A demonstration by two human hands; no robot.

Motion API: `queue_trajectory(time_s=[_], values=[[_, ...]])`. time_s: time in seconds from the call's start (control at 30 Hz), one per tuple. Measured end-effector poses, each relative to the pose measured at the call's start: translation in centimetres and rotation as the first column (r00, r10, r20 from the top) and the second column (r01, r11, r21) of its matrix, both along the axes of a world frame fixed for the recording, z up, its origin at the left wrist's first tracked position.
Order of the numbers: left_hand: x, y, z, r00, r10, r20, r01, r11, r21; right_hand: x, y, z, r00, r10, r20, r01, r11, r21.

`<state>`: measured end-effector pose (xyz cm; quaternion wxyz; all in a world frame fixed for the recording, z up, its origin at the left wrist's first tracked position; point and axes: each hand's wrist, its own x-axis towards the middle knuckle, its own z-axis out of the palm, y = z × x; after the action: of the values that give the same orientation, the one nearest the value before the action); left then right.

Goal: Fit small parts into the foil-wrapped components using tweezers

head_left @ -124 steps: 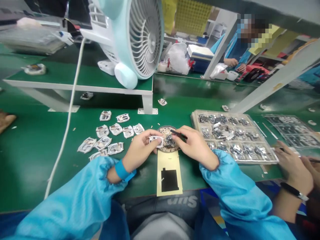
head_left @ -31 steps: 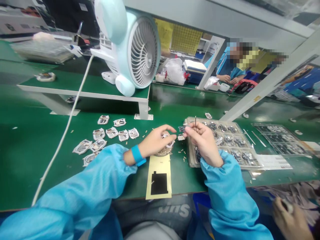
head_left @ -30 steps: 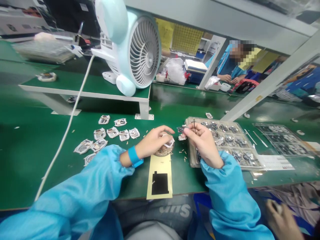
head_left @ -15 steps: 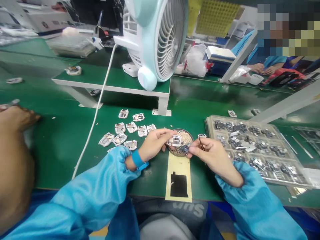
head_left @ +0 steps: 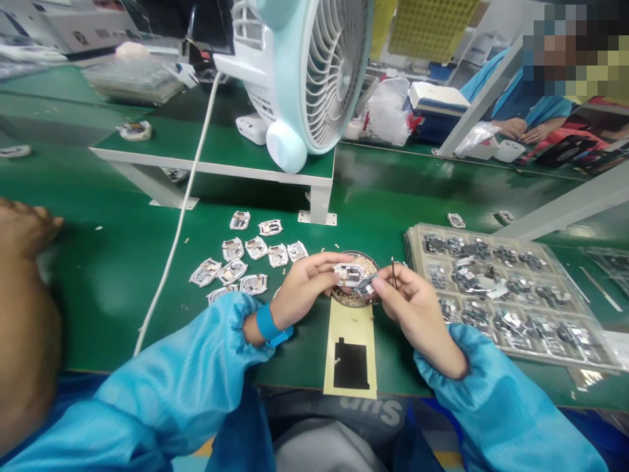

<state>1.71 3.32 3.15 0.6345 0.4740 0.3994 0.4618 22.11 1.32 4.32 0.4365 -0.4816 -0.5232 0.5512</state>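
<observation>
My left hand (head_left: 305,287) pinches a small white watch-shaped housing (head_left: 346,275) by its left side, with the inside facing up. Thumb and fingers of my right hand (head_left: 415,303) grip a small dark electronic module (head_left: 365,286). It meets or overlaps the lower right edge of the housing; whether it is attached, I cannot tell. A thin dark tool, probably tweezers (head_left: 394,272), sticks up from between my right fingers. Below both hands is a round dish (head_left: 346,303) full of tiny pale bits. A blue band circles my left wrist.
Several white housings (head_left: 253,284) lie left of my hands. A compartment tray (head_left: 413,239) with dark modules stands right. Nearer me lies a yellow sheet (head_left: 330,367) with a black patch (head_left: 350,366). A fan (head_left: 287,78) sits on a raised shelf (head_left: 221,167); its cable (head_left: 179,226) crosses the bench. A co-worker's arm (head_left: 27,314) rests at left.
The dark module has come closer to the housing, which my left hand has shifted slightly right. The thin tool stands more upright. The co-worker's hand at left has moved toward the frame edge.
</observation>
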Motion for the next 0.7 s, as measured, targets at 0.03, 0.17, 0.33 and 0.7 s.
queue_trajectory(time_s=[0.03,0.17,0.33,0.7], values=[[0.0,0.0,0.0,1.0,0.002,0.01,-0.002,1.0,-0.001,0.0,0.0,0.0,1.0,-0.004,-0.024,0.004,1.0,-0.006],[0.2,-0.3,-0.2,0.998,0.001,0.063,-0.001,1.0,-0.002,-0.1,0.1,0.0,0.996,0.008,-0.087,-0.01,1.0,-0.019],[0.4,-0.6,-0.5,0.998,-0.029,0.059,0.027,0.999,0.03,-0.3,0.1,0.0,0.998,0.047,-0.035,-0.048,0.998,-0.037],[0.7,-1.3,-1.1,0.998,-0.066,-0.004,0.066,0.991,0.114,-1.0,0.4,-0.5,0.992,-0.075,0.102,0.068,0.996,0.063]])
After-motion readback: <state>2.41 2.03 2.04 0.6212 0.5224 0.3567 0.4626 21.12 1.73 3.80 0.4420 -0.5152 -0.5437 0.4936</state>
